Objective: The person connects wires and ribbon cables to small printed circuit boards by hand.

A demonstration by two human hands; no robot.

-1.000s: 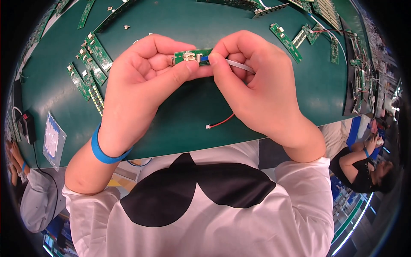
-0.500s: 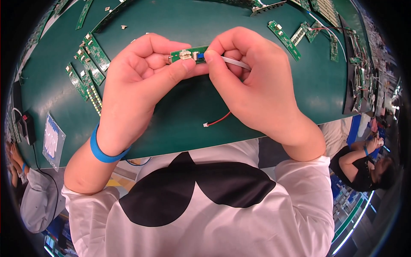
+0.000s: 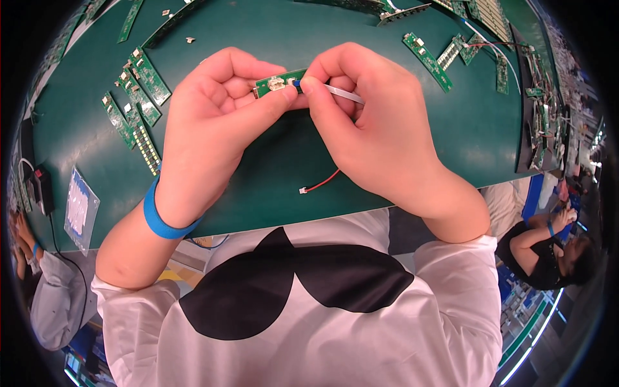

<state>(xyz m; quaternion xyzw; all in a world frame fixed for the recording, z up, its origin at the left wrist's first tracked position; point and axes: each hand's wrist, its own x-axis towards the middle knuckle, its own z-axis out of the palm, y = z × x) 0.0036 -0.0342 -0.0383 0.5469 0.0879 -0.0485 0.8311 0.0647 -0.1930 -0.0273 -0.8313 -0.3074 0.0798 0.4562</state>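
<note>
A dark green mat (image 3: 271, 174) covers the work table and fills most of the view, its near edge curving across just in front of the person's white shirt with a black shape on the chest. Above the middle of the mat, the left hand (image 3: 213, 129) pinches a small green circuit board (image 3: 278, 82) between thumb and curled fingers, holding it up off the surface. The right hand (image 3: 374, 129) meets it from the right, thumb and forefinger pressed together on a thin white strip (image 3: 345, 95) whose blue-tipped end sits at the board's right edge. A blue band (image 3: 161, 216) circles the left wrist. A red wire with a small white plug (image 3: 317, 187) shows below the right hand, near the mat's near edge; whether it lies on the mat or hangs above it cannot be told. On the far left of the mat lie several long narrow green boards (image 3: 132, 109) in a loose cluster, and more boards (image 3: 429, 55) are spread along the far right side. A clear plastic bag (image 3: 78, 209) rests off the mat's left edge, beside a dark box with a cable. At the right rim another person in dark clothing sits at a neighbouring bench, and a sleeve in grey shows at the lower left.
</note>
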